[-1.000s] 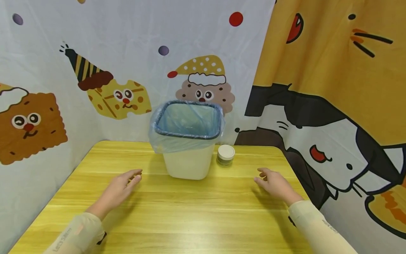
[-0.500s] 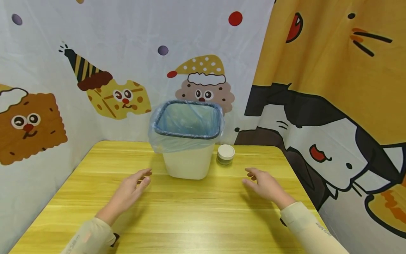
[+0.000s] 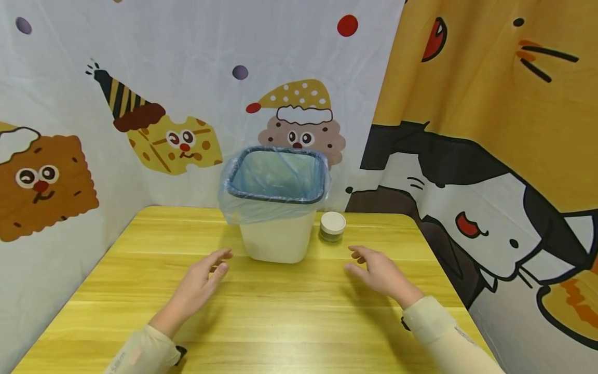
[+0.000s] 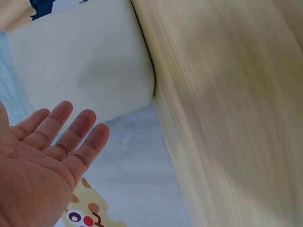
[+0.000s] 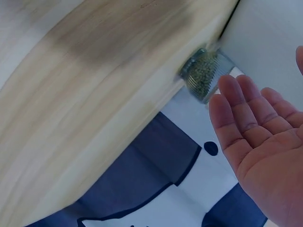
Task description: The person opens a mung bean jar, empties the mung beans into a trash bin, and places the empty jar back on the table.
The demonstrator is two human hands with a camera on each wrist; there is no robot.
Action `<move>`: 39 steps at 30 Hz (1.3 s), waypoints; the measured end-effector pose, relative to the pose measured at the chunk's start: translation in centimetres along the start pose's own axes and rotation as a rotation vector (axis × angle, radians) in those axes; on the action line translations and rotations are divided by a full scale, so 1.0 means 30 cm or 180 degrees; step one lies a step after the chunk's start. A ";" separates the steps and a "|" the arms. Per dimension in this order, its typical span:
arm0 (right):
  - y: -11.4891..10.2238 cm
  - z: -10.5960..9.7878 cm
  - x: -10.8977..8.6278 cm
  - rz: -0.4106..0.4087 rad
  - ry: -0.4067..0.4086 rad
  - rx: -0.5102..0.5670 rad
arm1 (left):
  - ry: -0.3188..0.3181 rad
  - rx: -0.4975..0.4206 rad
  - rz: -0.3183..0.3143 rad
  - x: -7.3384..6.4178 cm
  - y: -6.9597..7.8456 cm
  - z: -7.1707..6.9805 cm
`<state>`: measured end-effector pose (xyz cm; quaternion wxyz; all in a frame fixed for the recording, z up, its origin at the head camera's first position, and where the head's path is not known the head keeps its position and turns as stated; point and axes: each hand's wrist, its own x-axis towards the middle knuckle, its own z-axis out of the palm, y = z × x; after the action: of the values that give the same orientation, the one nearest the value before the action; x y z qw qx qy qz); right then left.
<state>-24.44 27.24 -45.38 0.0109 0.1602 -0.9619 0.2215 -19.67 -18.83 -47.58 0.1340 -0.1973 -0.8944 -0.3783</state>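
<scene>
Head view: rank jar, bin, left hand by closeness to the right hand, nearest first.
From the right hand, by the head view:
1. Jar: ahead and a little left of the fingertips, not touched.
2. Bin: farther left, just beyond the jar.
3. Left hand: farthest, on the table's left side, past the bin.
</scene>
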 end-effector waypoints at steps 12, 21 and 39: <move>0.045 0.076 0.148 0.0473 0.0122 0.0390 | 0.0047 -0.0116 0.0068 -0.041 0.034 0.057; 0.068 0.136 0.240 0.1010 0.0121 0.0757 | -0.0077 -0.0257 0.0061 -0.075 0.070 0.091; 0.017 0.218 0.386 0.1657 0.0545 0.1852 | -0.0810 -0.0374 -0.0209 -0.132 0.188 0.129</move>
<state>-35.27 21.35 -50.43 -0.0114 -0.1116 -0.8630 0.4926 -13.95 -13.41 -48.21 -0.0047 -0.2218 -0.8865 -0.4061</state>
